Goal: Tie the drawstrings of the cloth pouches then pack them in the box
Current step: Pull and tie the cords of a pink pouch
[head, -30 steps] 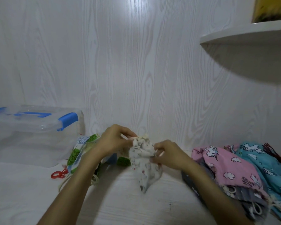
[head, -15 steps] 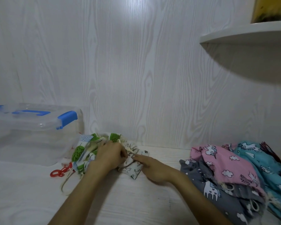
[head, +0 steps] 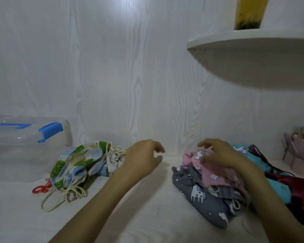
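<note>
Left arm: bare forearm reaches forward from the lower edge, angled up toward the middle.
Left hand (head: 144,159): raised, palm down, fingers loosely curled and spread, holding nothing.
Right arm: bare forearm comes in from the lower right corner.
Right hand (head: 218,153): palm down, fingers bent downward; what they touch cannot be told.
</note>
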Tool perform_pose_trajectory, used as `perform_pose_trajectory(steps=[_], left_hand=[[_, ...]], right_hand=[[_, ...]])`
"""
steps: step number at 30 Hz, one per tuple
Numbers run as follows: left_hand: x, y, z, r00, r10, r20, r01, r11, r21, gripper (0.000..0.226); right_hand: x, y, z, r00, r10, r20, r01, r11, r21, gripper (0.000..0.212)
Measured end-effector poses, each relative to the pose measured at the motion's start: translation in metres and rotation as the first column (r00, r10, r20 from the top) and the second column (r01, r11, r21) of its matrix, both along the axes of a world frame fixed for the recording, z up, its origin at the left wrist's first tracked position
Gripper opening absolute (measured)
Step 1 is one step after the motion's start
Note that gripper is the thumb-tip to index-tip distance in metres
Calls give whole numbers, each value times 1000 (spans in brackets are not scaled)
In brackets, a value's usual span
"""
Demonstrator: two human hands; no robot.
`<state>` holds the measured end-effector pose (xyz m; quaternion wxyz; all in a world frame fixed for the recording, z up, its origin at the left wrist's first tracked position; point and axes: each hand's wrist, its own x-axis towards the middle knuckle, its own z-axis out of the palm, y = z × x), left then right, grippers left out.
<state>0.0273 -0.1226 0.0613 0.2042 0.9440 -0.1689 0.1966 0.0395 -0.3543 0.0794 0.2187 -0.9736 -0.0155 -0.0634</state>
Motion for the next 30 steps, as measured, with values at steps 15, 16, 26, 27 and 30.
perform_pose_trajectory(steps=[15,16,26,27,30], left_hand=[[41,-91,7,870,-349,-348,44,759,-650,21],[40,-87,17,864,-379,-330,37,703,-710,27],[24,-19,45,919,-344,-192,36,559,-829,10],[24,-13,34,903,-348,-253,10,605,-796,15],[24,2,-2,850,-319,-419,-50,744,-666,21]], right_hand=[[-7,-31,-3,953,-143,267,74,966,249,14],[-3,-26,3,941,-141,308,41,949,312,18],[17,52,12,742,-129,658,-165,916,365,17],[20,53,4,804,-99,586,-127,934,333,18],[21,48,-18,974,48,219,-93,976,198,19]])
